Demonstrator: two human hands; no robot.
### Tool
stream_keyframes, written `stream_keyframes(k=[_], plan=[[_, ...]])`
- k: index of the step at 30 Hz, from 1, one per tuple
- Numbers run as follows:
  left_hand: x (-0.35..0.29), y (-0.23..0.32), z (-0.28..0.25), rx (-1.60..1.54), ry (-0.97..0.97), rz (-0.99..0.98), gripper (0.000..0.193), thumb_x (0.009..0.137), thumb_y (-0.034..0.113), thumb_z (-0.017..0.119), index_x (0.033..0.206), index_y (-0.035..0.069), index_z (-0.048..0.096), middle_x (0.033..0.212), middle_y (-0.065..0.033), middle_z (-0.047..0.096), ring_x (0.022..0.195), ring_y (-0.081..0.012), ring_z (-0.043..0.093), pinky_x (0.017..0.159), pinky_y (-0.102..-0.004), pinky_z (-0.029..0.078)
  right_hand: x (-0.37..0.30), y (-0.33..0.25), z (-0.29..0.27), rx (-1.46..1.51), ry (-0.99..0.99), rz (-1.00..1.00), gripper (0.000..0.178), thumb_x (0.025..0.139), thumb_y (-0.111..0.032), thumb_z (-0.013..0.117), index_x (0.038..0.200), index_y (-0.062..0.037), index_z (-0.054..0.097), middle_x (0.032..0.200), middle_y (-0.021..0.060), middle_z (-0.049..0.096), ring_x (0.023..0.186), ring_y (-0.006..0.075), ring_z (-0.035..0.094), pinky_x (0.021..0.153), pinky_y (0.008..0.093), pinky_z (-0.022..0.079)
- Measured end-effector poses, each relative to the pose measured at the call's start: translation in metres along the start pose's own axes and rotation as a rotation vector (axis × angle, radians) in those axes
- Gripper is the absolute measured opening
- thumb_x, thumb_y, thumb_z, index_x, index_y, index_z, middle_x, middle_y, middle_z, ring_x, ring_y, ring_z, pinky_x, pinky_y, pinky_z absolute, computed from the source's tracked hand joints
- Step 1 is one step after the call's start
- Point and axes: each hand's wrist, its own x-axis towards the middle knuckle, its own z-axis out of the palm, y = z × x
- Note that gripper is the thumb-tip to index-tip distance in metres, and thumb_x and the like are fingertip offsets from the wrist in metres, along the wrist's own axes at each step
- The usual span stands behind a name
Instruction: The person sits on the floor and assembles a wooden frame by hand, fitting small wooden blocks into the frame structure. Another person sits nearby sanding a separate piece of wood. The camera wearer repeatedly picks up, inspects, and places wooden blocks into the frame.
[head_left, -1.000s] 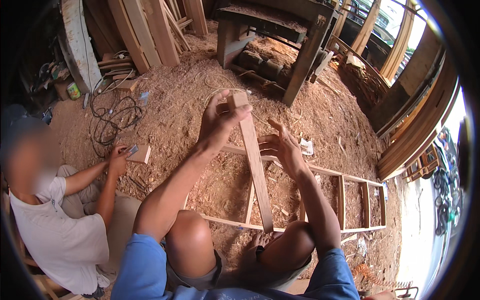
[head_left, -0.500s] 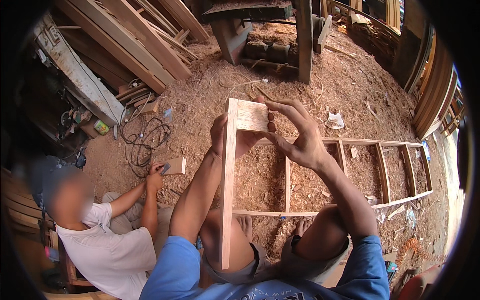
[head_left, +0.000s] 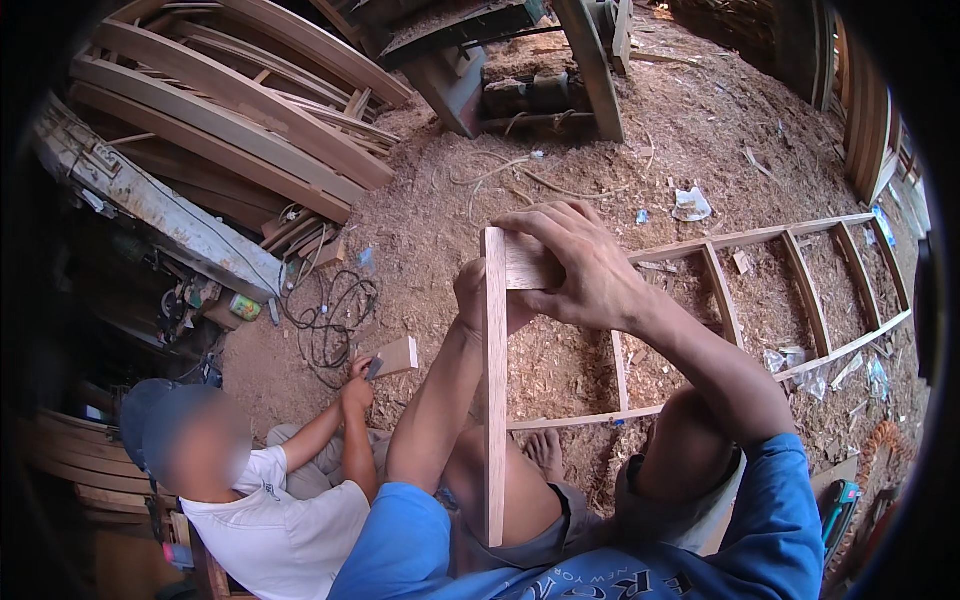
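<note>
Your right hand (head_left: 590, 268) curled over the short wood block (head_left: 528, 262) at the frame's middle, gripping it. The long wood stick (head_left: 495, 400) ran down to the lower middle. It partly hid your left hand (head_left: 469, 292), whose grip I couldn't tell.

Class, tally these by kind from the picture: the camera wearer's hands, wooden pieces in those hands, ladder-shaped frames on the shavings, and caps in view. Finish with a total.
Wearer's hands: 2 (left hand, right hand)
Wooden pieces held: 2 (long strip, short block)
Ladder-shaped frame: 1
Cap: 1
Total: 6
</note>
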Motion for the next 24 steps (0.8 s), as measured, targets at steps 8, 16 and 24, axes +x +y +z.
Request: stream_keyframes(k=[8,16,24], plan=[[0.0002,0.0005,0.0034,0.101,0.022,-0.013,0.098,0.066,0.056,0.079,0.140,0.003,0.041,0.135,-0.0157,0.050,0.128,-0.0322,0.051,0.113,-0.0470,0.041,-0.0020,-0.0034,0.0028,0.086,0.034,0.056,0.072,0.059,-0.016,0.081,0.126,-0.0026,0.058,0.117,0.0153,0.062,0.114,0.0325,0.057,0.106,0.0443,0.039],[0.0018,-0.0015,0.0064,0.075,0.034,-0.013,0.099,0.066,0.054,0.081,0.140,0.003,0.040,0.135,-0.0160,0.049,0.128,-0.0319,0.051,0.113,-0.0471,0.041,-0.0029,-0.0054,0.0034,0.057,0.125,0.018,0.067,0.061,-0.029,0.079,0.120,-0.0027,0.061,0.111,0.0154,0.065,0.110,0.0302,0.060,0.104,0.0448,0.039],[0.0007,-0.0039,0.0077,0.037,0.043,-0.012,0.099,0.065,0.050,0.082,0.141,0.003,0.040,0.135,-0.0164,0.050,0.128,-0.0319,0.051,0.114,-0.0468,0.040,-0.0049,-0.0052,0.0010,0.113,0.091,0.056,0.066,0.060,-0.030,0.079,0.118,-0.0031,0.064,0.109,0.0140,0.067,0.109,0.0295,0.061,0.104,0.0445,0.038]])
